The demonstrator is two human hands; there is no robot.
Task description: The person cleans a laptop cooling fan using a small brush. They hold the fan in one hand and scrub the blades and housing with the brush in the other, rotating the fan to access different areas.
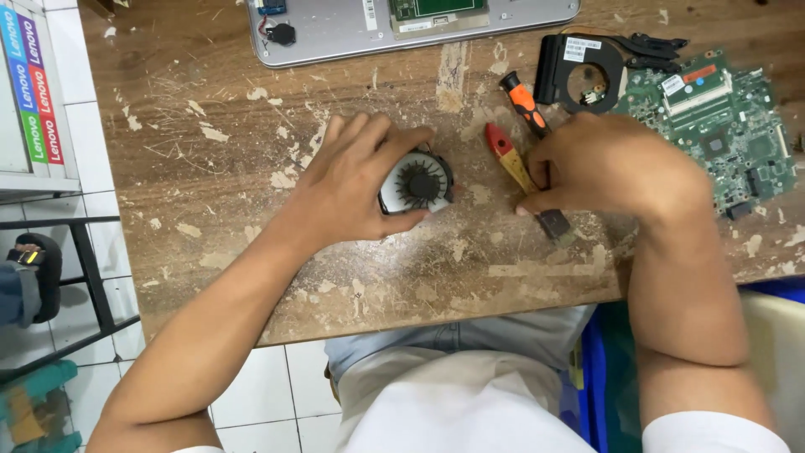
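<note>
two hands on the worn, paint-flecked wooden bench point(251, 210). left hand point(352, 180) is curled over a small round cooling fan with a pale housing and dark blades point(417, 182), fingers gripping its rim; it sits flat on the wood near bench centre. right hand point(599, 164) is closed over a flat brush with a yellow handle and red end point(506, 157), its dark bristle end point(553, 223) poking out below the thumb.

just beside the brush: a screwdriver with an orange-and-black handle point(524, 102), lying apart from the fan. behind the right hand, a black fan shroud with heat pipe point(587, 71) and a bare green circuit board point(721, 126). an opened silver laptop base point(402, 25) lies along the far edge.

risks, as i read it:
- fan is held by the rim only; a finger slipping inward could press the blades or hub.
- right wrist is nearly touching the green board; a sweep that way could nudge it toward the right edge.
- screwdriver is round-handled and loose, so a knock could roll it.

room: open wood to the left of the fan and along the near edge. near edge is close to the torso, so anything small pushed that way drops to the tiled floor point(251, 386). right side is crowded.
</note>
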